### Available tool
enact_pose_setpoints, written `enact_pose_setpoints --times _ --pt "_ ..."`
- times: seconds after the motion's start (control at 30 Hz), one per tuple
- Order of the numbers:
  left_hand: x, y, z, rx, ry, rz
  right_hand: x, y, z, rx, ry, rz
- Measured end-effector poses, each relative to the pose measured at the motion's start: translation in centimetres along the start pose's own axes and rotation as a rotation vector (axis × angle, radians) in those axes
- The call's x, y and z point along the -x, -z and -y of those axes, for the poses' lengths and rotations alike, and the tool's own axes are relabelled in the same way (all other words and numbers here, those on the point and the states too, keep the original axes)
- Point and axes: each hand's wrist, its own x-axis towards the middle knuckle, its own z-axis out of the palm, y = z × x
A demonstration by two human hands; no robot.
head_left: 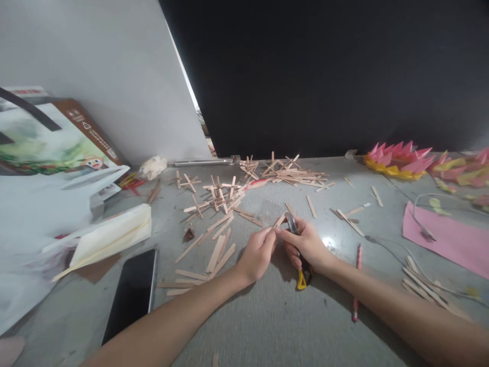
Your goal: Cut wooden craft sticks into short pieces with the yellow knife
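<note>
Above the middle of the table, my left hand (259, 253) is closed, pinching a wooden craft stick (280, 220) that points up and away. My right hand (310, 248) is wrapped round a black and yellow utility knife (301, 279), its yellow end hanging below the fist. The knife's upper end is beside the stick; I cannot tell whether the blade touches it. The two hands are nearly together at the fingertips. Just beyond and left of them lie many loose craft sticks (216, 253) and some crossed into small shapes (221, 196).
On the left are a black phone (132, 293), a cream folded paper (114, 237) and a printed bag (76, 137). To the right are a pink pencil (357, 280), pink paper (443, 237), a white cable (397, 255) and a pink-and-yellow paper ornament (399, 160). A dark panel (344, 76) stands behind.
</note>
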Motion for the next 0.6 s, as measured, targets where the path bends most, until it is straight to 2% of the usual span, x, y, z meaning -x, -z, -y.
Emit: enact_pose_setpoints --times 0.2,0.37,0.6 --pt "0.02 -0.05 -0.11 -0.014 0.005 0.017 0.13 -0.08 0.25 0.016 -0.008 -0.044" --pt "0.08 -0.09 -0.09 -0.042 0.006 -0.007 -0.04 -0.02 0.04 0.021 -0.01 -0.025" --pt "0.1 -0.07 0.09 -0.135 -0.017 -0.02 -0.08 -0.22 0.22 0.031 0.005 -0.066"
